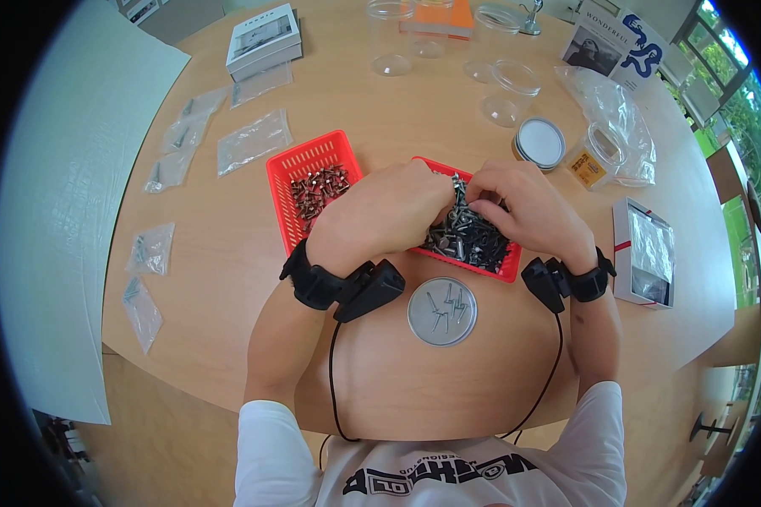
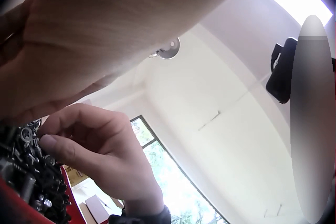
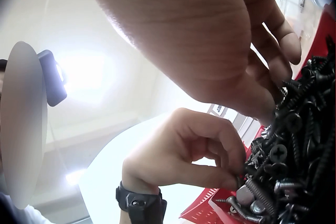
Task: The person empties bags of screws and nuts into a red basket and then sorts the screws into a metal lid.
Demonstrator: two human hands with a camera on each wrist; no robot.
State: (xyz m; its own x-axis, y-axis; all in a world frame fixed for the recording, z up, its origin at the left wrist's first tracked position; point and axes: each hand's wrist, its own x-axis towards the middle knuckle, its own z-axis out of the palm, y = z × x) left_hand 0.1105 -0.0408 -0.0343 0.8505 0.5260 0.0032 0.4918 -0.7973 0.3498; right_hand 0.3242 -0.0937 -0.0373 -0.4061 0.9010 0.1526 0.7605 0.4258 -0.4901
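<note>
Both hands work at a red basket heaped with mixed dark and silver screws. My left hand reaches in from the left, thumb and fingers bent down to the heap; in the right wrist view, the left hand's fingertips come together right at the screws. My right hand bends over the basket's far right side. Its thumb and forefinger touch the pile in the left wrist view, where the right hand shows beside the red rim. I cannot tell whether either hand pinches a screw.
Close to the body lies a round metal lid with several silver screws. Another red basket holds copper-coloured screws. Small plastic bags lie left; a round tin, a labelled tub and a box stand right.
</note>
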